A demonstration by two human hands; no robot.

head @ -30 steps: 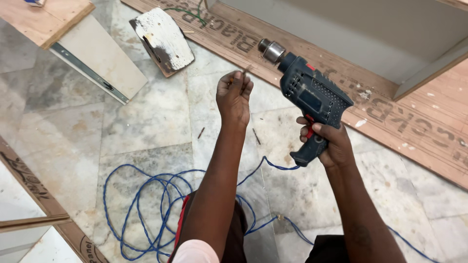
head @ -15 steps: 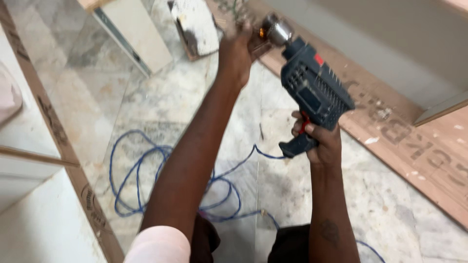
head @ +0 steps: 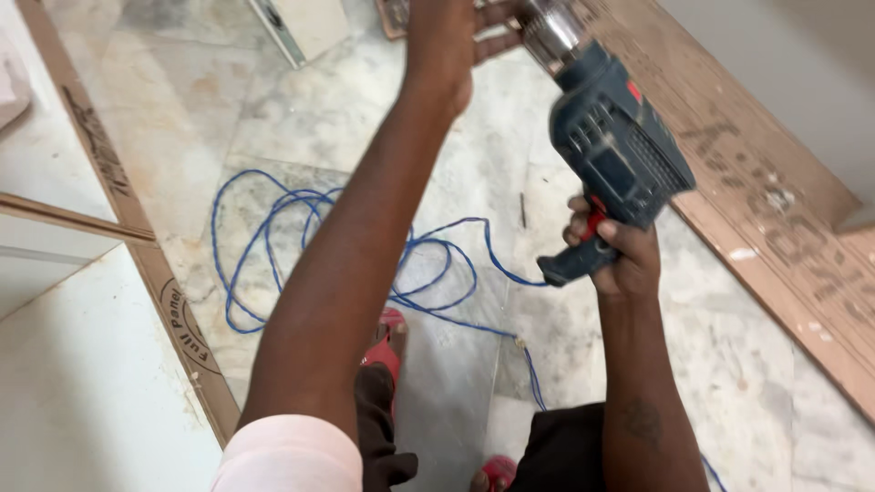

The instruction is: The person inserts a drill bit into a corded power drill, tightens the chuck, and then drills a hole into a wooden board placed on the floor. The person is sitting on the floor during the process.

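My right hand point(head: 618, 255) grips the handle of a dark blue power drill point(head: 612, 146), which points up and away with its metal chuck point(head: 545, 25) near the top edge. My left hand point(head: 443, 44) reaches far forward beside the chuck, at the top of the view; its fingers are cut off by the frame, so I cannot see what they hold. A blue cord point(head: 355, 264) runs from the drill's handle and lies in loose coils on the marble floor below my arms.
A brown plywood board point(head: 775, 210) runs along the right side. White-faced panels with brown edges point(head: 109, 364) lie at the left. A white panel piece point(head: 305, 27) sits at the top. Red sandals point(head: 390, 339) show below my arms.
The view has swung down and left. My left hand has reached further forward to the top edge, level with the drill's chuck. The drill sits higher and closer in the view.
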